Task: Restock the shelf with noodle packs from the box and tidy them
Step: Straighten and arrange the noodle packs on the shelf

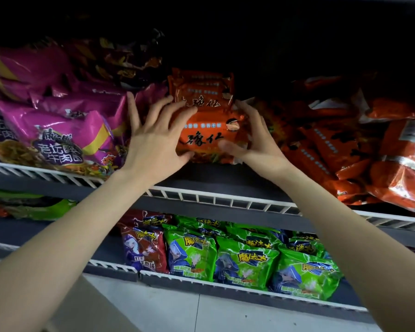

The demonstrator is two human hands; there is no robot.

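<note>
An orange noodle pack (207,137) with black characters lies at the front of a small stack on the upper shelf (201,174). Behind it sits a second orange pack (201,92). My left hand (153,137) holds the front pack's left side, fingers spread over its top and thumb under its lower edge. Its right side is held by my right hand (252,140), with the thumb on the face and the fingers behind. The box is out of view.
Purple multi-packs (58,130) fill the upper shelf's left; orange multi-packs (369,152) are piled at its right. A white wire rail (225,200) edges the shelf. The lower shelf holds green packs (244,262) and a red pack (141,250).
</note>
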